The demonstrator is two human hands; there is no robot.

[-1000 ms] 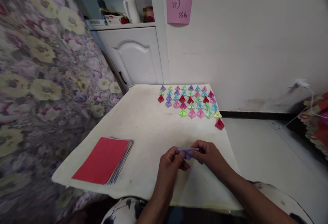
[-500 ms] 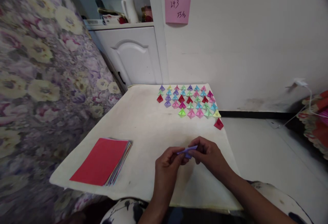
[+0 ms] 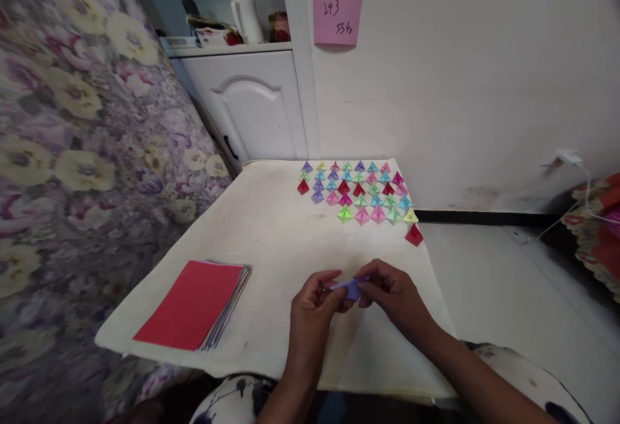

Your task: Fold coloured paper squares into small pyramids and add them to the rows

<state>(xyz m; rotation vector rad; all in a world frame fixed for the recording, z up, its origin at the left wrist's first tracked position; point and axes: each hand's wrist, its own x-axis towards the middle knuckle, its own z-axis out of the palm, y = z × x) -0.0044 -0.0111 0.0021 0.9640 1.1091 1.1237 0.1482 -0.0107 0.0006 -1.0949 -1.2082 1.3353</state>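
A small folded purple paper point(image 3: 351, 288) is pinched between both of my hands just above the near part of the cream table point(image 3: 271, 230). My left hand point(image 3: 312, 311) grips its left end with curled fingers. Its right end is held by my right hand point(image 3: 393, 295), also closed. Much of the paper is hidden by my fingers. Rows of several small folded paper shapes point(image 3: 358, 190) in red, pink, green, blue and purple lie at the table's far right. A lone red folded shape point(image 3: 414, 235) lies by the right edge.
A stack of coloured sheets with a red top sheet point(image 3: 194, 304) lies at the table's near left. A flowered cloth surface point(image 3: 82, 152) rises on the left. A white cabinet point(image 3: 247, 104) and a wall with a pink note point(image 3: 338, 8) stand behind.
The purple paper has been pressed smaller between my fingers and sits lower. Both hands have closed in slightly toward each other.
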